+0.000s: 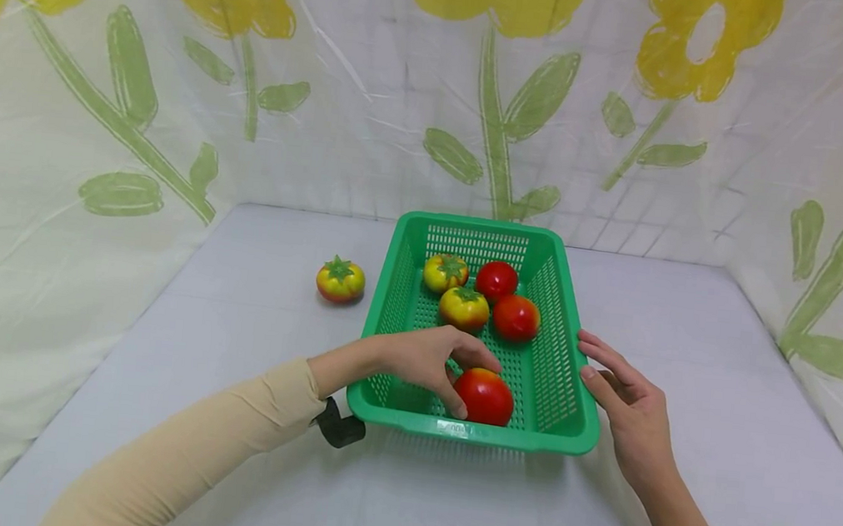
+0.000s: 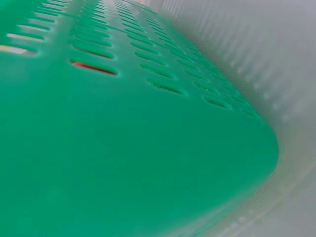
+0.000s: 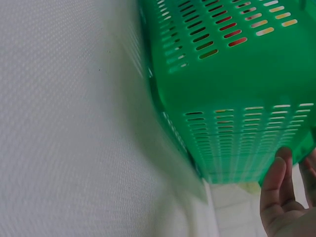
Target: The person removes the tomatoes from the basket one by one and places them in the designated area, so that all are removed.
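A green plastic basket (image 1: pixel 545 441) with slotted walls stands on the table. Inside its near end, my left hand (image 1: pixel 424 359) has its thumb and fingers around a red tomato (image 1: pixel 486 398). Against the outside of the right rim rest the fingertips of my right hand (image 1: pixel 634 415), fairly straight. Farther back in the basket lie two red tomatoes, one (image 1: pixel 497 280) behind the other (image 1: pixel 516 318), and two yellowish ones with green tops (image 1: pixel 464 308). The left wrist view shows only the basket wall (image 2: pixel 123 148); the left hand is out of its sight. In the right wrist view, right-hand fingers (image 3: pixel 274 185) are near the basket's rim.
Another yellow-and-red tomato (image 1: pixel 340 281) with a green top sits on the white table (image 1: pixel 268 300), left of the basket. A white curtain (image 1: pixel 341 147) printed with yellow flowers borders the back and sides. Dark wrist camera mounts (image 1: pixel 341 427) are strapped to both wrists.
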Motion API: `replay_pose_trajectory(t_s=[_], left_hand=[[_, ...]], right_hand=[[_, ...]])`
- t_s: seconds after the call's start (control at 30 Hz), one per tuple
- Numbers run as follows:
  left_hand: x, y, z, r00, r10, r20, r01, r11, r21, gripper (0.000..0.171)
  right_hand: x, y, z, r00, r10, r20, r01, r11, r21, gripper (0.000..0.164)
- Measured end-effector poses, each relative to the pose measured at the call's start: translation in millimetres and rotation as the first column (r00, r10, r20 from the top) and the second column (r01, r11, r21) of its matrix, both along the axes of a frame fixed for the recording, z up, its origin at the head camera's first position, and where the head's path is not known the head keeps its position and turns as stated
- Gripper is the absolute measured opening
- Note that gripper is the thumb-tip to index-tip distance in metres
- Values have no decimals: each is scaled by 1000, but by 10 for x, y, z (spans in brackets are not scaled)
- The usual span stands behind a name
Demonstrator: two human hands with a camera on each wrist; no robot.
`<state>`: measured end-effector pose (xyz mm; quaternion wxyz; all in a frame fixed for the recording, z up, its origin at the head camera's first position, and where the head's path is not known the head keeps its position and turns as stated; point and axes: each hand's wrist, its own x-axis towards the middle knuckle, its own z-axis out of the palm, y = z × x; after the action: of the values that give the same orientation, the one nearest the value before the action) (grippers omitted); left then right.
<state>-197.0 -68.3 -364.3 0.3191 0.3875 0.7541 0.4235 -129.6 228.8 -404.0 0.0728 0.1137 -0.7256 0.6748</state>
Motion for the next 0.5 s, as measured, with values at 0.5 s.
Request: replay_pose_trajectory(t_s=[0.5], left_hand=[[18, -8, 14, 999, -13, -32, 14, 1000, 20, 60]], right_hand=[[13, -8, 7, 999, -30, 23, 30, 999, 12, 38]])
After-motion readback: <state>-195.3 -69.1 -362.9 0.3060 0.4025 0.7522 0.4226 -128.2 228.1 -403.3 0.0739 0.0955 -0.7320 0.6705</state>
